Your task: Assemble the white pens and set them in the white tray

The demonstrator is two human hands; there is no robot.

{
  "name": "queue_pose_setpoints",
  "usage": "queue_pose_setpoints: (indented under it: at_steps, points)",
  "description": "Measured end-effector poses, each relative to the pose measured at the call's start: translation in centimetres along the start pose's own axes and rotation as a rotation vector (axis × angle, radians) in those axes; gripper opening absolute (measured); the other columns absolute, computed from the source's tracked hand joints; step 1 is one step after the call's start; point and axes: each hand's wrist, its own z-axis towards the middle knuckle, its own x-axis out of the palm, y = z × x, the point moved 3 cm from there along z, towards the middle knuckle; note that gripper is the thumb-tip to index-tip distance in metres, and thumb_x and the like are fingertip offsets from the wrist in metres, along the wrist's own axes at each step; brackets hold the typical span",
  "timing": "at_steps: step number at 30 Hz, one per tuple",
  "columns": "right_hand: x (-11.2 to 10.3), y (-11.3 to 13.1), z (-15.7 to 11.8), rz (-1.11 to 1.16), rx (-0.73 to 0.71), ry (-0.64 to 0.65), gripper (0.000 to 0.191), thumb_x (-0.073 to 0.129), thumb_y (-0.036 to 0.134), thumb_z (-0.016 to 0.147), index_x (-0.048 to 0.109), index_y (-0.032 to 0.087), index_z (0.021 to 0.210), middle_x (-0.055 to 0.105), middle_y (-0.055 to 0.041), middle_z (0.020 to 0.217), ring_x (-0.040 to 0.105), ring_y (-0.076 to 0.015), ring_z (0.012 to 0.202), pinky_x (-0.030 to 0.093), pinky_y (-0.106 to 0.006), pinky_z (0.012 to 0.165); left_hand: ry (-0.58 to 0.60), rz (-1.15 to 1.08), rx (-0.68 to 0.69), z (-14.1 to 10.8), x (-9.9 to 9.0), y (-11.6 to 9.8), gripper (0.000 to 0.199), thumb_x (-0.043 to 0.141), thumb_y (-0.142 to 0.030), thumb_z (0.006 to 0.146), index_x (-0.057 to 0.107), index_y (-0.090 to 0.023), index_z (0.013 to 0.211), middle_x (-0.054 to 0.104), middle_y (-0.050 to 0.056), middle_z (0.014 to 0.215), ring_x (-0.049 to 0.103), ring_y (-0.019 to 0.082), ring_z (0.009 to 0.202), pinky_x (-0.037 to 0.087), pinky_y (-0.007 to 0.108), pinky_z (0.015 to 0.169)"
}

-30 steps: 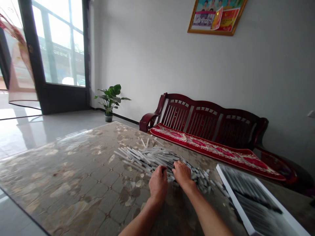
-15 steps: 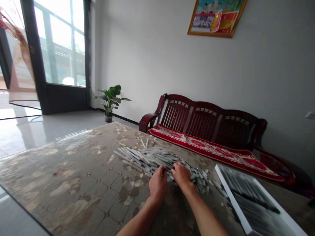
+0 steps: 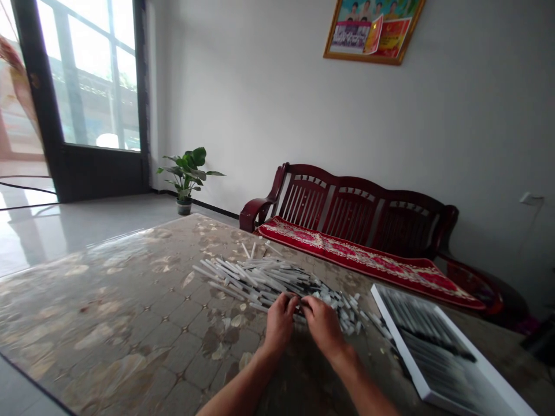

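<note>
A heap of slim whitish pen-like sticks [image 3: 247, 274] lies on the table in front of my hands, most of them pointing the same way. Small pale pieces like caps [image 3: 342, 309] are gathered at its right end. My left hand [image 3: 280, 323] is closed at the near edge of the heap, thumb and fingers pinched. Almost touching it, my right hand [image 3: 324, 325] is pinched too, fingertips facing the left ones. Whatever sits between the fingertips is too small and too covered to make out.
A shallow white box [image 3: 425, 378] with rows of dark, pen-like sticks stands at the right. The table [image 3: 130, 312] has a patterned, glossy cover. Behind it is a dark red wooden bench [image 3: 351, 211] with a red runner; a potted plant [image 3: 184, 176] stands left.
My right hand has come down and closer to my left, so the fingertips now nearly meet. The whole view has shifted slightly.
</note>
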Motion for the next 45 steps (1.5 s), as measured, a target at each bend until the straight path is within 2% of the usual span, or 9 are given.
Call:
queue_pose_setpoints:
  at_steps: [4, 6, 8, 13, 17, 23, 30, 36, 45]
  points:
    - [-1.0, -3.5, -0.7, 0.105, 0.164, -0.073, 0.023, 0.054, 0.018, 0.086, 0.072, 0.025, 0.098, 0.078, -0.001, 0.097, 0.071, -0.0171, 0.092, 0.05, -0.024, 0.08, -0.037, -0.215, -0.132, 0.1, 0.1, 0.7, 0.035, 0.058, -0.056, 0.075, 0.057, -0.021, 0.078, 0.067, 0.002, 0.07, 0.069, 0.021, 0.07, 0.053, 0.028, 0.058]
    - [-1.5, -5.2, -0.9, 0.084, 0.226, -0.086, 0.023, 0.054, 0.018, 0.084, 0.073, 0.024, 0.093, 0.077, -0.0017, 0.095, 0.071, -0.0189, 0.091, 0.051, -0.027, 0.08, -0.079, -0.26, -0.184, 0.3, -0.1, 0.9, 0.035, 0.06, -0.055, 0.075, 0.056, -0.021, 0.078, 0.067, 0.002, 0.072, 0.07, 0.021, 0.072, 0.055, 0.03, 0.06]
    - [-1.8, -5.8, -1.0, 0.009, 0.224, -0.062, 0.021, 0.054, 0.019, 0.084, 0.074, 0.025, 0.089, 0.076, -0.0018, 0.096, 0.07, -0.0199, 0.091, 0.051, -0.029, 0.079, -0.129, -0.283, -0.213, 0.6, -0.3, 1.1, 0.031, 0.061, -0.052, 0.076, 0.054, -0.021, 0.078, 0.066, 0.002, 0.073, 0.071, 0.021, 0.073, 0.055, 0.03, 0.06]
    - [-1.7, -3.8, -0.6, -0.281, 0.153, 0.028, 0.018, 0.057, 0.022, 0.088, 0.073, 0.027, 0.093, 0.072, -0.0017, 0.103, 0.066, -0.0182, 0.097, 0.045, -0.025, 0.078, -0.172, -0.313, -0.204, 1.0, -0.4, 1.3, 0.021, 0.061, -0.04, 0.08, 0.052, -0.021, 0.081, 0.066, 0.002, 0.072, 0.071, 0.02, 0.069, 0.055, 0.029, 0.058]
    - [-1.2, -2.3, 0.5, -0.471, 0.104, 0.107, 0.016, 0.06, 0.02, 0.087, 0.071, 0.024, 0.098, 0.069, -0.005, 0.108, 0.063, -0.0209, 0.105, 0.044, -0.027, 0.081, -0.17, -0.322, -0.211, 0.9, -0.3, 1.4, 0.02, 0.061, -0.038, 0.08, 0.051, -0.021, 0.077, 0.063, -0.001, 0.067, 0.07, 0.02, 0.065, 0.054, 0.029, 0.057]
    - [-1.0, -1.8, 0.7, -0.573, 0.023, 0.124, 0.016, 0.055, 0.02, 0.091, 0.069, 0.023, 0.099, 0.068, -0.0065, 0.109, 0.062, -0.0225, 0.106, 0.044, -0.028, 0.079, -0.162, -0.364, -0.254, 0.8, -0.2, 1.5, 0.02, 0.062, -0.037, 0.079, 0.052, -0.021, 0.075, 0.061, -0.002, 0.066, 0.07, 0.02, 0.066, 0.052, 0.027, 0.056]
    - [-2.5, -3.9, -1.7, -0.363, 0.085, -0.028, 0.018, 0.052, 0.019, 0.091, 0.069, 0.025, 0.089, 0.071, -0.0034, 0.097, 0.066, -0.0207, 0.092, 0.045, -0.028, 0.073, -0.128, -0.514, -0.31, 0.3, 0.2, 1.2, 0.02, 0.066, -0.033, 0.081, 0.054, -0.019, 0.075, 0.07, 0.002, 0.071, 0.071, 0.019, 0.066, 0.056, 0.028, 0.06]
    - [-2.3, -6.1, -5.0, -0.01, -0.038, -0.263, 0.025, 0.046, 0.023, 0.09, 0.071, 0.023, 0.092, 0.071, -0.0059, 0.092, 0.068, -0.0214, 0.087, 0.05, -0.03, 0.077, -0.183, -0.699, -0.432, -0.3, 0.4, 0.2, 0.019, 0.056, -0.017, 0.092, 0.051, -0.018, 0.074, 0.074, 0.008, 0.078, 0.074, 0.018, 0.069, 0.06, 0.03, 0.068]
    - [-1.3, -6.2, -5.9, 0.098, -0.016, -0.305, 0.023, 0.05, 0.021, 0.087, 0.073, 0.023, 0.087, 0.07, -0.0056, 0.088, 0.069, -0.0212, 0.084, 0.051, -0.029, 0.073, -0.181, -0.713, -0.449, -0.3, 0.3, -0.5, 0.022, 0.05, -0.015, 0.096, 0.048, -0.018, 0.075, 0.075, 0.01, 0.081, 0.074, 0.015, 0.066, 0.061, 0.027, 0.063]
